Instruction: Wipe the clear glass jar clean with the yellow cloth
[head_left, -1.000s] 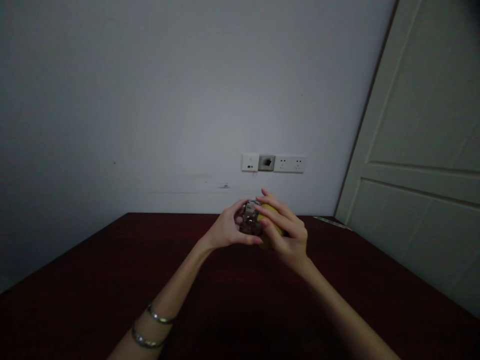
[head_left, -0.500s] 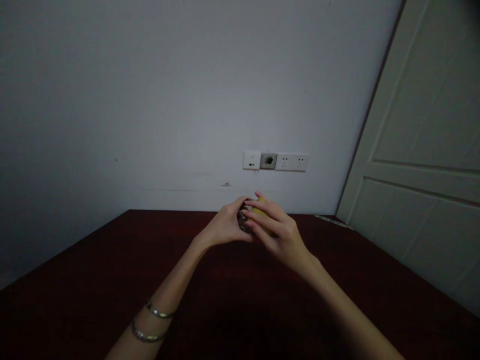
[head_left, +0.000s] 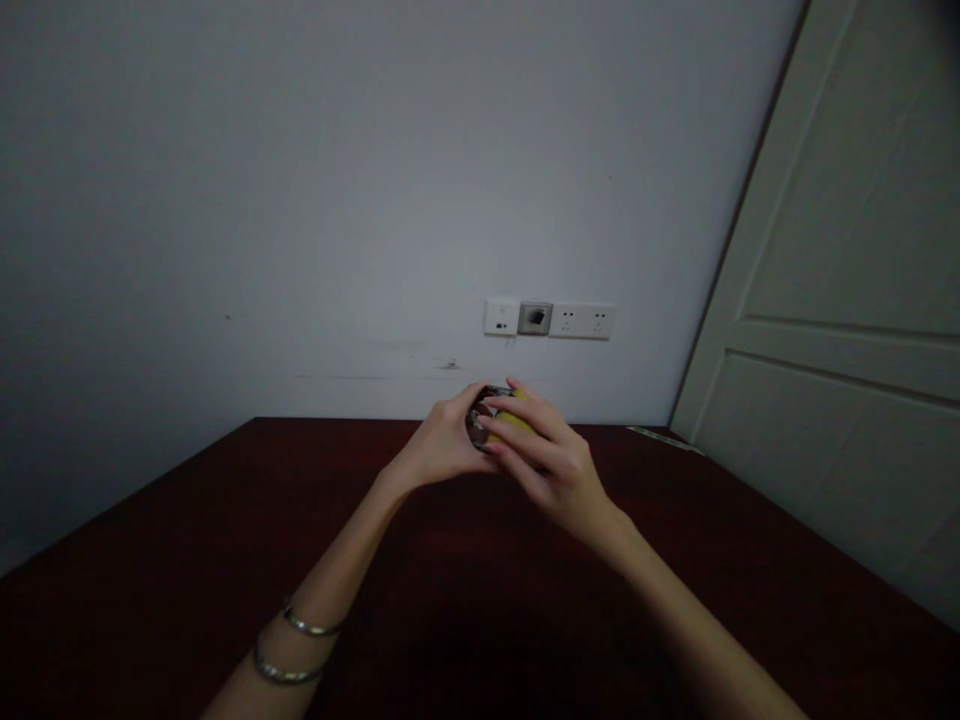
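My left hand (head_left: pixel 448 440) is closed around a dark, shiny, round-rimmed cup (head_left: pixel 475 420), which looks like glass or metal. Its opening faces partly toward my right hand. Fingers wrap over a yellow piece (head_left: pixel 517 421) in my right hand (head_left: pixel 551 450); it looks like a sponge or cloth, though most of it is covered. The yellow piece is pressed close against the cup's rim, and the fingertips reach across the opening. Both hands are raised above the far part of the table. Two silver bangles (head_left: pixel 289 672) circle my left forearm.
Below the hands spreads a dark red table (head_left: pixel 225 540). Behind it stands a pale wall (head_left: pixel 337 200) with a row of sockets (head_left: pixel 582 321). A panelled door (head_left: pixel 840 330) rises on the right, and a thin strip (head_left: pixel 664 440) lies near the back right corner.
Both hands and the cup have shifted slightly left and up. The cup is turned a little, so more of its rim and opening shows. The grip is the same.
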